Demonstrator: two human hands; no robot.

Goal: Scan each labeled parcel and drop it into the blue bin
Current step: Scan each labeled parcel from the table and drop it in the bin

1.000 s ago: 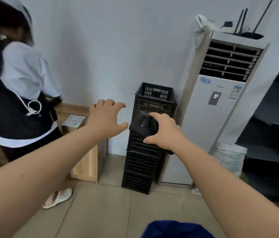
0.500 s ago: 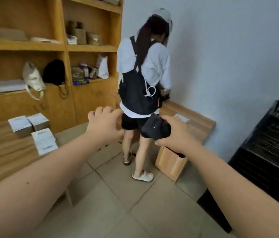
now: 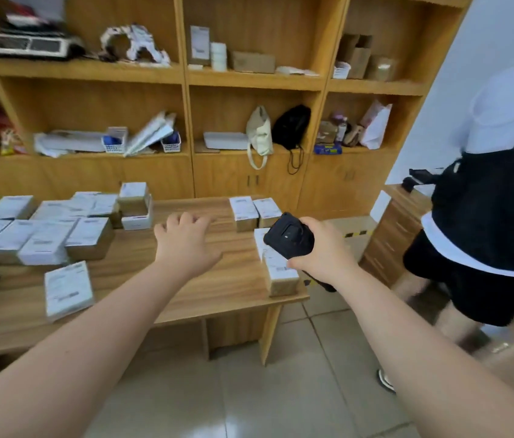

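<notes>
My right hand (image 3: 322, 251) grips a black handheld scanner (image 3: 288, 237) above the right end of the wooden table (image 3: 142, 257). A labeled parcel (image 3: 281, 273) lies just under the scanner near the table's right edge. Two more labeled parcels (image 3: 254, 213) stand behind it. My left hand (image 3: 186, 241) hovers over the middle of the table, fingers spread and holding nothing. Several labeled parcels (image 3: 37, 229) are grouped on the left of the table, and one parcel (image 3: 67, 289) lies nearer the front edge. The blue bin is out of view.
A person in a white top with a black backpack (image 3: 489, 210) stands close on the right beside a low wooden cabinet (image 3: 401, 222). Wooden shelving (image 3: 249, 80) with bags and boxes fills the wall behind the table. Tiled floor (image 3: 249, 399) lies below.
My view has swung left from the black crates and the standing person to the table and shelves. Both hands kept their pose, the right still gripping the scanner, now over the parcels.
</notes>
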